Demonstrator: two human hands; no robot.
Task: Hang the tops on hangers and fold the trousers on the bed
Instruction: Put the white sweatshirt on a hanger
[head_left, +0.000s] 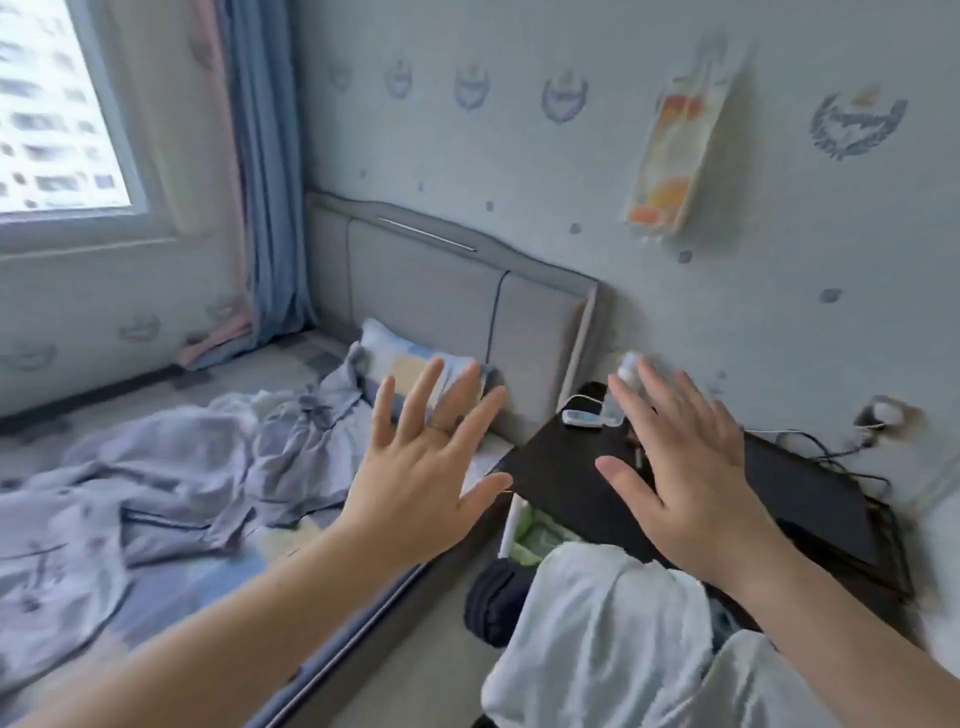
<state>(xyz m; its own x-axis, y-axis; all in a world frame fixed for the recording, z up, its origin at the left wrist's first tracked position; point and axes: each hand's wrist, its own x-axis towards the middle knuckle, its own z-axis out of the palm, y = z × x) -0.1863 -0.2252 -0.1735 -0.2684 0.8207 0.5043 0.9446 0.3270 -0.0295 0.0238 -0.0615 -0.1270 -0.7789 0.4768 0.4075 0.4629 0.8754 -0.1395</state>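
Observation:
Crumpled grey-lavender clothes (171, 467) lie spread over the bed (332, 618) at the left, with dark piping on one piece. My left hand (426, 467) is raised in the air with fingers spread, above the bed's right edge and holding nothing. My right hand (680, 467) is held up the same way, fingers straight and apart, over the dark bedside table (566, 473). Neither hand touches any clothing. No hanger is in view.
A patterned pillow (410, 364) leans against the grey padded headboard (457, 291). On the bedside table stand a small bottle (621, 395) and a white device (582, 418); cables (836, 457) run to a wall socket. A dark bag (493, 603) sits on the floor. My pale-trousered knees (597, 639) are at lower right.

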